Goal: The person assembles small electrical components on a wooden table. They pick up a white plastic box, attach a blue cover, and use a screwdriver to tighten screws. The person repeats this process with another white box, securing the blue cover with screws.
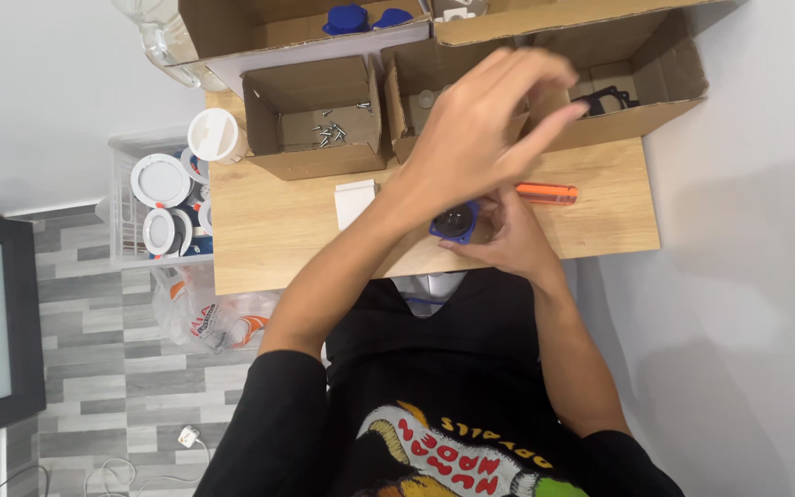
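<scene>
My right hand (506, 235) holds a small blue round part with a dark centre (454, 222) just above the near edge of the wooden table (269, 230). My left hand (485, 120) is raised over the table with its fingers spread, reaching across toward the right cardboard box (674, 64), which holds a black flat frame-shaped piece (607, 98). The left fingertips are close to that box's front wall and hold nothing that I can see. Part of the blue part is hidden by my left wrist.
An orange cylinder-shaped tool (547, 193) lies on the table. A box (310, 115) with small screws (328, 132) stands at the back left, beside a white card (353, 201). Blue parts (347, 18) lie in a rear box. A rack of white lidded tubs (160, 198) stands left.
</scene>
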